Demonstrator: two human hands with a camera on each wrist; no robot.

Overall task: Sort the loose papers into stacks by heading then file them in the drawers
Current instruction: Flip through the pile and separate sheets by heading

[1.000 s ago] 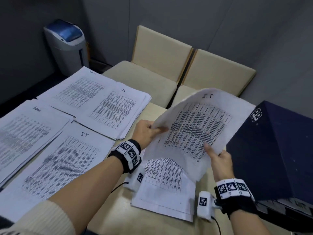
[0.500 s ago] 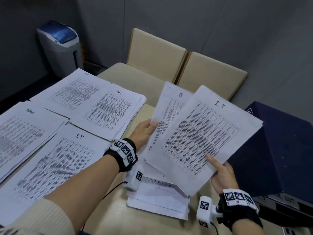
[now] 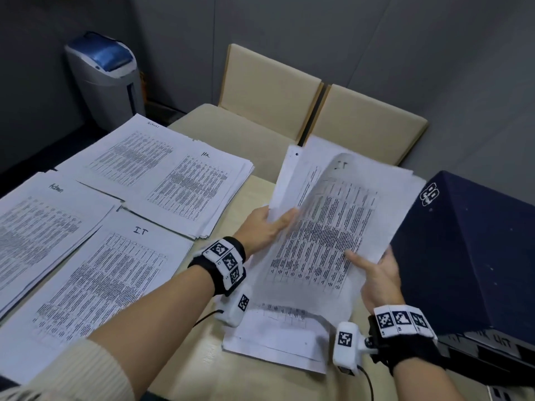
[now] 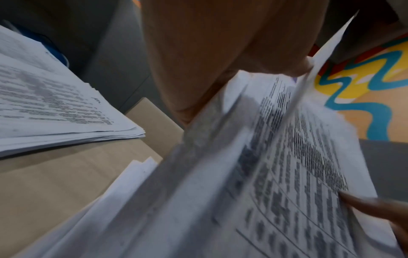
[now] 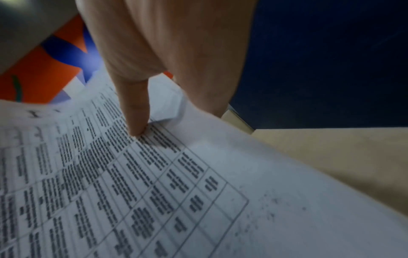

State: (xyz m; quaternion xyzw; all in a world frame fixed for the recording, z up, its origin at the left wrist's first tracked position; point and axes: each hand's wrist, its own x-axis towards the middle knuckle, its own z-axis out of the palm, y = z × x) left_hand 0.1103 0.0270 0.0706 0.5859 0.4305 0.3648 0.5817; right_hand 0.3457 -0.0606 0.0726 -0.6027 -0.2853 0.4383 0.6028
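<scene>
We can read handwritten headings at the top of several printed sheets. The near stack on the table [image 3: 95, 285] carries "IT" above its grid of text. The stack to its left [image 3: 37, 227] is headed with a word that looks like "Admin", though the letters are small. The far right stack [image 3: 194, 189] shows "HA" or "HR"; we cannot tell which. The stack behind it [image 3: 130, 151] has a short heading too small to read. The lifted sheet [image 3: 327, 235] bears "IT" at its curled top. The dark blue drawer unit [image 3: 469, 256] has a white mark like "88", and drawer labels below are illegible.
</scene>
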